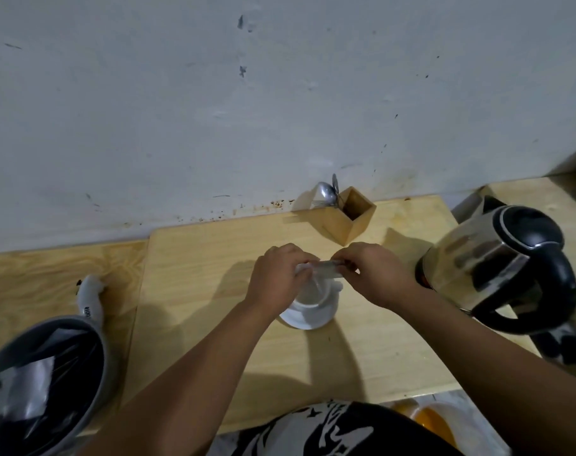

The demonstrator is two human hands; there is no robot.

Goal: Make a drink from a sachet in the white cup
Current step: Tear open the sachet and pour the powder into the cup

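A white cup (308, 299) stands on a white saucer (309, 319) in the middle of the wooden table (214, 284). Directly above the cup both hands pinch a small silvery sachet (323, 270). My left hand (276, 279) grips its left end and my right hand (375, 274) grips its right end. The sachet lies roughly level between the fingertips, partly hidden by them. I cannot tell whether it is torn. My hands cover much of the cup's rim.
A steel electric kettle (497, 268) with a black handle stands at the right, close to my right forearm. A wooden holder (347, 220) with spoons (327, 192) sits against the wall. A grey bin (39, 386) lined with plastic stands at the lower left, a white packet (89, 299) behind it.
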